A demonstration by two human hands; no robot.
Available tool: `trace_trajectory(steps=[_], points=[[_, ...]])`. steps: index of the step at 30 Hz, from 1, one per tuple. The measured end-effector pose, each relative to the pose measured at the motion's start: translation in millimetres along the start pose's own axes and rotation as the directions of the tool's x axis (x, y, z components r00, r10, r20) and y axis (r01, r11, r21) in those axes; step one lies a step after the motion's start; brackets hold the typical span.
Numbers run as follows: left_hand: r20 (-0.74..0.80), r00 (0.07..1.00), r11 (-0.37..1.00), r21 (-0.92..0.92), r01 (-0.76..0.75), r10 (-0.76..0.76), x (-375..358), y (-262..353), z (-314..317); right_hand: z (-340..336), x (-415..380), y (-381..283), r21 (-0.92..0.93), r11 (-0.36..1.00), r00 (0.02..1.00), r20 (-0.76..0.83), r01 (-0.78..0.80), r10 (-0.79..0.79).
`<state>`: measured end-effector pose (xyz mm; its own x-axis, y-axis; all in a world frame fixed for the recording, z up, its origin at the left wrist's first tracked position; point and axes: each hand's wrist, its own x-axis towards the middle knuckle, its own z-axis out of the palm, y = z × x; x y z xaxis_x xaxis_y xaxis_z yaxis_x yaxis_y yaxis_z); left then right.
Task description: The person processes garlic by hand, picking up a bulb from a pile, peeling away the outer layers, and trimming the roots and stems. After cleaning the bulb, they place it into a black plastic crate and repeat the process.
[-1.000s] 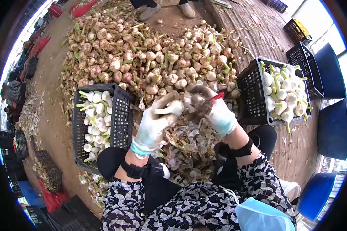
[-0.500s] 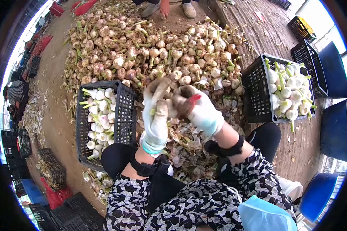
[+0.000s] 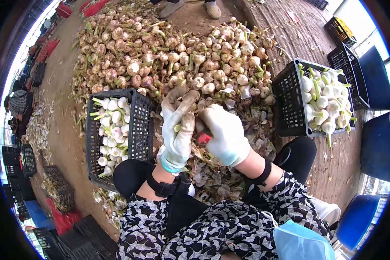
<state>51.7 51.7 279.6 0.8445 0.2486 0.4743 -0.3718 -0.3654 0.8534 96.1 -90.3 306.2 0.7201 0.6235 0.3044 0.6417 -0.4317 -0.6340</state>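
My left hand (image 3: 177,125), in a soiled white glove, is closed around a garlic bulb; only the green cut stem (image 3: 177,128) pokes out between its fingers, and the bulb is mostly hidden. Against it, my right hand (image 3: 224,132), gloved too, is curled in a fist. A red-ended tool (image 3: 203,138) shows in that fist; its working end is hidden between my hands. Just beyond lies a big heap of unpeeled garlic (image 3: 160,56). Black crates of cleaned white garlic stand on both sides, a left crate (image 3: 141,130) and a right crate (image 3: 288,106).
Loose skins (image 3: 208,173) litter the ground between my knees. Another person's shoes (image 3: 212,9) are at the far edge of the heap. Blue tubs (image 3: 377,145) line the right side. More black crates (image 3: 58,188) and a red sack (image 3: 63,216) lie at left.
My right hand has turned over, back upward, and its red-ended tool has moved down and left. My left hand stays nearly in place. The other person's hand has left the view.
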Motion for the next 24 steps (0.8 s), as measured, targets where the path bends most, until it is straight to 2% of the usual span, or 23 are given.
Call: trace_trajectory(steps=[1, 2, 3, 4, 5, 6, 7, 8, 9, 10, 12, 14, 15, 16, 17, 18, 19, 20, 21, 22, 24], points=[[-0.009, 0.999, 0.994, -0.101, 0.049, -0.05, 0, 1, 2, 11, -2, 7, -0.019, 0.997, 0.991, -0.115, 0.07, -0.071], [-0.011, 0.995, 0.975, -0.202, 0.096, -0.1, 0, 3, 4, 19, -1, 20, -0.019, 0.998, 0.991, -0.118, 0.068, -0.069], [-0.022, 0.965, 0.902, -0.361, 0.238, -0.263, -2, 5, 8, 27, 2, 37, 0.383, 0.891, 0.969, 0.059, -0.245, 0.241], [-0.01, 0.909, 0.783, -0.51, 0.355, -0.418, -4, 7, 13, 33, 3, 51, 0.643, 0.549, 0.841, 0.334, -0.533, 0.425], [-0.025, 0.862, 0.636, -0.686, 0.353, -0.506, -1, 11, 16, 37, -3, 51, 0.838, 0.057, 0.744, 0.447, -0.542, 0.497], [-0.016, 0.809, 0.462, -0.828, 0.319, -0.587, 2, 13, 17, 28, -10, 55, 0.771, 0.018, 0.683, 0.554, -0.637, 0.476], [0.123, 0.887, 0.346, -0.89, 0.297, -0.445, -6, -13, 5, 46, -26, 81, 0.82, 0.022, 0.781, 0.536, -0.572, 0.321], [0.143, 0.877, 0.238, -0.931, 0.276, -0.458, 0, -6, 2, 64, -41, 106, 0.858, 0.008, 0.848, 0.505, -0.513, 0.16], [0.17, 0.842, 0.15, -0.948, 0.282, -0.512, 0, -10, -2, 46, -35, 101, 0.814, 0.263, 0.852, 0.519, -0.518, 0.071], [0.203, 0.804, 0.06, -0.957, 0.283, -0.558, -1, -14, -5, 26, -27, 73, 0.695, 0.539, 0.879, 0.391, -0.477, 0.274], [0.202, 0.778, 0.028, -0.962, 0.271, -0.595, 0, -15, -4, 23, -17, 83, 0.613, 0.696, 0.928, 0.242, -0.374, 0.285], [0.185, 0.827, 0.115, -0.951, 0.287, -0.53, -1, -17, -2, 5, 2, 35, 0.727, 0.514, 0.873, 0.25, -0.454, 0.418], [0.186, 0.826, 0.115, -0.951, 0.288, -0.532, -2, -16, -1, 23, 2, 31, 0.595, 0.779, 0.967, -0.011, -0.198, 0.254], [0.164, 0.808, 0.175, -0.934, 0.312, -0.565, -1, -14, 0, 14, 4, 18, 0.39, 0.92, 0.996, -0.09, 0.034, 0.001], [0.141, 0.791, 0.234, -0.911, 0.339, -0.596, 1, -10, 0, 18, 5, 24, 0.35, 0.932, 0.994, -0.026, -0.088, 0.104], [0.007, 0.73, 0.331, -0.888, 0.319, -0.684, 5, -7, -1, 24, 4, 32, 0.302, 0.93, 0.978, 0.032, -0.207, 0.207], [0.013, 0.672, 0.285, -0.899, 0.332, -0.74, 10, 6, -5, 25, 0, 38, 0.435, 0.82, 0.919, 0.045, -0.371, 0.392], [0.022, 0.615, 0.239, -0.91, 0.339, -0.788, 15, 12, -8, 23, -2, 58, 0.226, 0.883, 0.91, 0.15, -0.411, 0.386], [-0.007, 0.639, 0.293, -0.892, 0.343, -0.769, 13, 3, -11, 30, -7, 70, 0.332, 0.864, 0.924, 0.193, -0.379, 0.331], [-0.013, 0.625, 0.287, -0.895, 0.341, -0.78, 7, -4, -10, 34, -14, 72, 0.433, 0.825, 0.928, 0.246, -0.363, 0.279], [-0.003, 0.622, 0.36, -0.818, 0.449, -0.783, 2, -15, -4, 38, -5, 40, 0.55, 0.81, 0.97, -0.002, -0.202, 0.243]])
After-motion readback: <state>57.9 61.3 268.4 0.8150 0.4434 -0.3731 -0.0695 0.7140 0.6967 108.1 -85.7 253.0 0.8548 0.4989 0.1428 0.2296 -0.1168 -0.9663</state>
